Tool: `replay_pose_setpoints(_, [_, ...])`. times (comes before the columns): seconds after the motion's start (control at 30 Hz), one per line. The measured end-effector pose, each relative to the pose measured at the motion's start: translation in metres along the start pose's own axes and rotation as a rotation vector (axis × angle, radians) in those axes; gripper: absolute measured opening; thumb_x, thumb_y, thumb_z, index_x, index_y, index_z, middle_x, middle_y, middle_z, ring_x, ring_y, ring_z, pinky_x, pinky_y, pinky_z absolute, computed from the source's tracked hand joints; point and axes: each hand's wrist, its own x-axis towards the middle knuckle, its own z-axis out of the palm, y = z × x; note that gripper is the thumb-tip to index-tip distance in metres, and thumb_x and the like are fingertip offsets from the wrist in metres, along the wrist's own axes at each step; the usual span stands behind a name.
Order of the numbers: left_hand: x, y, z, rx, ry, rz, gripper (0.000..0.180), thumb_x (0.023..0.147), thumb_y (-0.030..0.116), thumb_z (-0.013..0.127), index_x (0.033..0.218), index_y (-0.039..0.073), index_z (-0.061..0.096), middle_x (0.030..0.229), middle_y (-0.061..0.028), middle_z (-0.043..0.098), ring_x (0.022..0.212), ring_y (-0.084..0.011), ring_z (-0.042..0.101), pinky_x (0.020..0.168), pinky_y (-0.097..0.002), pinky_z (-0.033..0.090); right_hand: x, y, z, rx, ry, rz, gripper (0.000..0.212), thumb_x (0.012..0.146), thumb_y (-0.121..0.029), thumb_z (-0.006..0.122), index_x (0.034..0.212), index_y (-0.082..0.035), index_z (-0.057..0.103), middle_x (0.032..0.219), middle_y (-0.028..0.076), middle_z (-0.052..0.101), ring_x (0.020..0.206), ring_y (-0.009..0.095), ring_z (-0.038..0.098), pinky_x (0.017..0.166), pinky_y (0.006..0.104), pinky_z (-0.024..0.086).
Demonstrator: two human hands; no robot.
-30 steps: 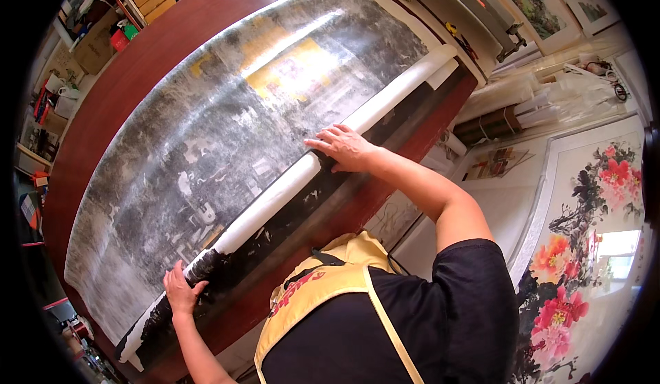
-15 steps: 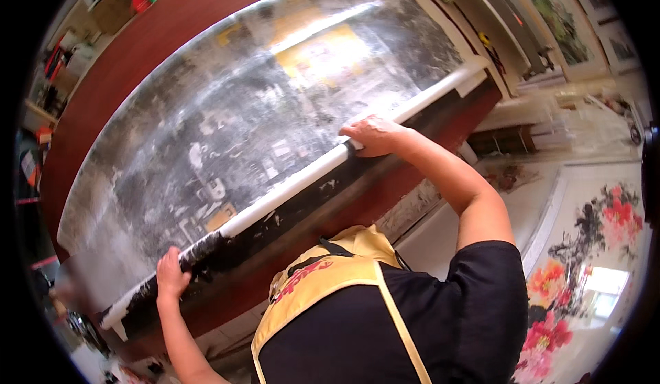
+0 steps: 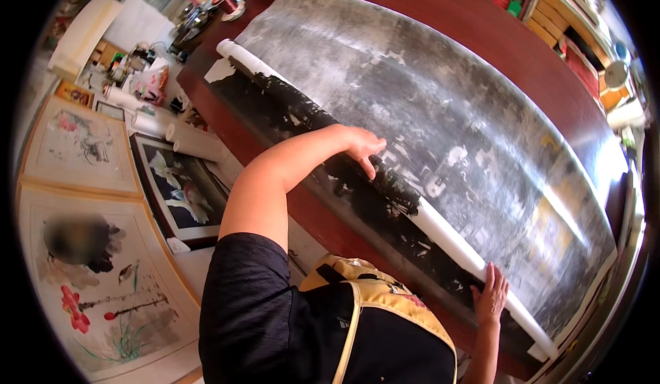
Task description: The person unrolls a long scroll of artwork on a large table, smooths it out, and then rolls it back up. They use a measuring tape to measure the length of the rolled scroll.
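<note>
got my left hand and right hand both flat and unclenched on the roll along the scroll's near edge on the surface, best keep pressure even so it rolls straight.

The left hand lies over part of the paper roll, hiding the stretch beneath its palm, and the person's own shoulder covers the near edge of the worktop. On a flower painting on the floor, one patch is blurred out. The clutter beyond the roll's far end is too small to tell apart.
</note>
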Motion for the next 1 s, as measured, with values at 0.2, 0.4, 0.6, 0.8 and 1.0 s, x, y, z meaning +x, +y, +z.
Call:
replay_pose_setpoints(0.2, [-0.028,0.005,0.014,0.0,0.285,0.026,0.092,0.062,0.063,0.083,0.119,0.003,0.042,0.118,-0.0188,0.058,0.11,-0.04,0.057,0.091,-0.0466,0.046,0.038,0.022,-0.014,0.105,-0.144,-0.031,0.096,0.06,-0.025,0.09,0.143,-0.013,0.042,0.113,0.015,0.05,0.11,0.038,0.051,0.098,0.0482,0.041])
replay_pose_setpoints(0.4, [-0.091,-0.029,0.035,0.387,0.588,-0.104,0.108,0.06,0.056,0.087,0.144,0.013,0.034,0.142,-0.0123,0.038,0.14,-0.0317,0.031,0.119,-0.0522,0.018,0.068,0.034,-0.027,0.278,-0.323,0.022,0.087,0.062,-0.018,0.088,0.139,-0.014,0.046,0.116,0.017,0.053,0.112,0.039,0.052,0.096,0.0473,0.045])
replay_pose_setpoints(0.6, [-0.128,-0.091,0.026,0.397,0.525,-0.42,0.095,0.065,0.021,0.082,0.147,0.018,0.032,0.147,-0.0115,0.034,0.144,-0.0306,0.028,0.122,-0.0541,0.013,0.069,0.039,-0.025,0.293,-0.359,0.039,0.087,0.064,-0.024,0.087,0.139,-0.014,0.045,0.116,0.017,0.052,0.113,0.039,0.051,0.096,0.0477,0.044])
replay_pose_setpoints(0.8, [-0.113,-0.13,0.0,0.385,0.337,-0.443,0.083,0.065,0.02,0.079,0.137,0.014,0.039,0.134,-0.0125,0.045,0.136,-0.0315,0.039,0.121,-0.0503,0.019,0.052,0.032,-0.028,0.144,-0.17,0.04,0.091,0.062,-0.029,0.087,0.14,-0.01,0.044,0.12,0.016,0.051,0.116,0.038,0.049,0.1,0.0483,0.039])
replay_pose_setpoints(1.0, [-0.088,-0.137,-0.052,0.345,0.008,-0.399,0.076,0.059,0.024,0.083,0.125,0.01,0.049,0.114,-0.0133,0.061,0.119,-0.0323,0.056,0.102,-0.0467,0.042,0.048,0.035,-0.031,0.055,-0.181,0.147,0.098,0.049,-0.015,0.092,0.135,-0.011,0.044,0.121,0.014,0.05,0.117,0.035,0.049,0.102,0.0474,0.038])
